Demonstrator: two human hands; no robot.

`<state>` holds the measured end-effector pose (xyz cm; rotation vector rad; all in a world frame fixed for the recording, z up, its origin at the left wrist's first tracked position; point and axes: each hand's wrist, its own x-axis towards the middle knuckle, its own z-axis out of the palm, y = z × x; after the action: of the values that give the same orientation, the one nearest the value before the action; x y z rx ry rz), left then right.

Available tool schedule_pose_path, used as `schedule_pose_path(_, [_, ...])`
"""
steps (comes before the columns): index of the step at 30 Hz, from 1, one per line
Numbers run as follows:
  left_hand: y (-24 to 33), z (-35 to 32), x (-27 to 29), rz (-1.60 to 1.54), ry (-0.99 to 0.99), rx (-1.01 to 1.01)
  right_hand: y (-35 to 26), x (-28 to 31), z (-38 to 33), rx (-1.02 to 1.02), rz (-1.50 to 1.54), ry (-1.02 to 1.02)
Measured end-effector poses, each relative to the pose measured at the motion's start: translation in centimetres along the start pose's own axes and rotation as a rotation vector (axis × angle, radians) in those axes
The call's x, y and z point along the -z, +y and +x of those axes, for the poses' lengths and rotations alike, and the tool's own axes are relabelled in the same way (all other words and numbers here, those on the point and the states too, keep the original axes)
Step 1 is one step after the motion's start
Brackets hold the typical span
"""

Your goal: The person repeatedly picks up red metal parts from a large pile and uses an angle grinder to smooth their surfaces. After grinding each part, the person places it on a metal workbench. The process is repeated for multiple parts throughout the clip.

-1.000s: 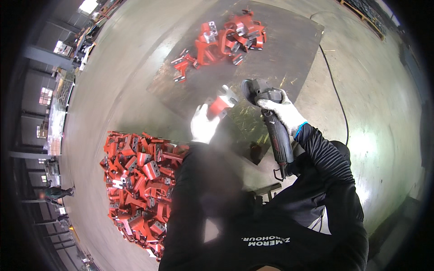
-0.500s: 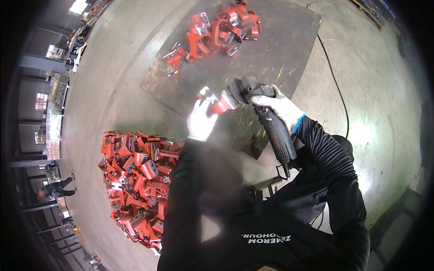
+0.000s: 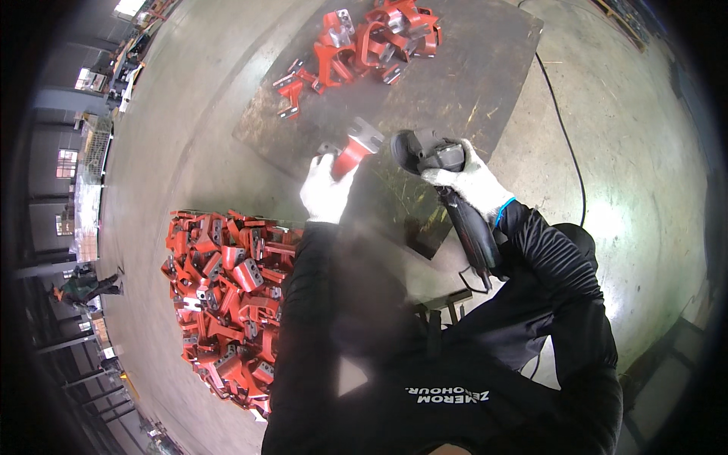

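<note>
My left hand [image 3: 326, 189], in a white glove, is closed round a red metal bracket [image 3: 352, 155] with a bare, forked metal end. My right hand [image 3: 478, 180], gloved too, grips a black angle grinder [image 3: 464, 220] near its head. The grinder's disc [image 3: 406, 150] faces the bracket, with a small gap between them. Both are held above a dark metal plate [image 3: 470, 91]. Whether the disc is spinning I cannot tell.
Several red brackets [image 3: 371, 45] lie on the far part of the plate. A large heap of similar brackets [image 3: 227, 296] stands at my left. A black cable [image 3: 565, 129] runs over the floor on the right. Another person [image 3: 87, 288] is at the far left.
My left hand has drawn the bracket left, away from the grinder's disc, and turned it so its forked end points up and right. My right hand with the grinder has barely moved.
</note>
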<state>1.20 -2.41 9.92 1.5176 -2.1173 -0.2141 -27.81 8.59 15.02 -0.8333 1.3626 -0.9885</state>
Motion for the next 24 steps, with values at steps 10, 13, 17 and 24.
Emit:
schedule_pose_path(10, [0.9, -0.3, -1.0, 0.045, -0.065, -0.027, 0.2, -0.6, 0.7, 0.107, -0.240, 0.066])
schedule_pose_path(13, [-0.1, -0.3, -1.4, 0.078, -0.002, -0.029, -0.7, -0.4, 0.2, 0.057, -0.293, 0.038])
schedule_pose_path(17, [0.3, -0.5, -1.1, 0.018, -0.021, -0.038, 0.0, -0.4, 0.6, 0.086, -0.293, 0.024])
schedule_pose_path(24, [0.1, -0.4, -1.1, 0.067, -0.056, -0.019, -0.5, -0.2, 0.5, 0.078, -0.252, -0.008])
